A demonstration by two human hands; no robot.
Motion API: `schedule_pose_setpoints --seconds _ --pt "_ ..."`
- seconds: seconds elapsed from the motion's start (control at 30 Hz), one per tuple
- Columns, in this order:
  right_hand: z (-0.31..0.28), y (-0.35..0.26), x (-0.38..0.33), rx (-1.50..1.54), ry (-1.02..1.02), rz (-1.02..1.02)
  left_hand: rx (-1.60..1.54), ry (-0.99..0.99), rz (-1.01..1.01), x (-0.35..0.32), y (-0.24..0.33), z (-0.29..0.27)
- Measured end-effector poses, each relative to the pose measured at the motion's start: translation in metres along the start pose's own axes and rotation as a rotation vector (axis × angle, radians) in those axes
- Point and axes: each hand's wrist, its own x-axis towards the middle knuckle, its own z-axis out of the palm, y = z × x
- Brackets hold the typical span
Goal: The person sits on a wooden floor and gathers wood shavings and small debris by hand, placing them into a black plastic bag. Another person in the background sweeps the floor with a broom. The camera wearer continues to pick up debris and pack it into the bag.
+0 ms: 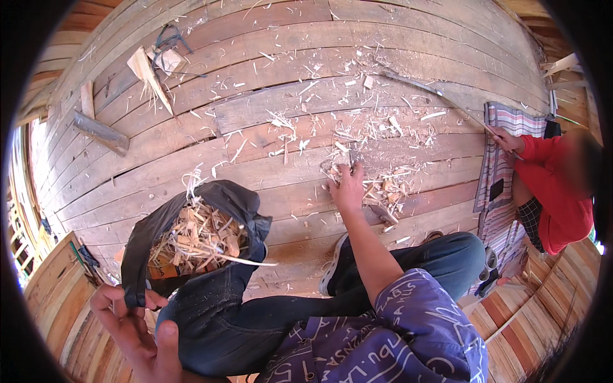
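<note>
My left hand (131,322) grips the rim of a black bag (220,300) at the lower left and holds it open. The bag is part full of pale wood shavings (198,236). My right hand (348,186) reaches out over the plank floor and closes on a heap of wood chips and shavings (383,185) in the middle of the view. My knee in blue jeans (440,258) rests beside that arm.
Shavings lie scattered across the wooden plank floor (268,108). A person in a red top (552,191) sits on a striped mat (504,159) at the right, one hand on a long thin stick (440,96). Wood offcuts (99,131) and a split piece (147,73) lie upper left.
</note>
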Motion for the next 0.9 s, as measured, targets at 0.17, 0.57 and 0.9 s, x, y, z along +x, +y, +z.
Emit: schedule_pose_setpoints --seconds 0.17,0.57,0.9 --pt "0.012 0.003 -0.011 0.174 -0.199 -0.062 -0.008 0.005 0.000 0.002 -0.009 -0.006" --pt "-0.183 -0.173 0.052 1.275 0.087 0.024 -0.121 -0.239 0.004 0.040 -0.017 0.005" --pt "-0.262 -0.263 -0.001 1.770 -0.450 0.018 -0.461 -0.174 -0.021 0.052 -0.016 0.003"
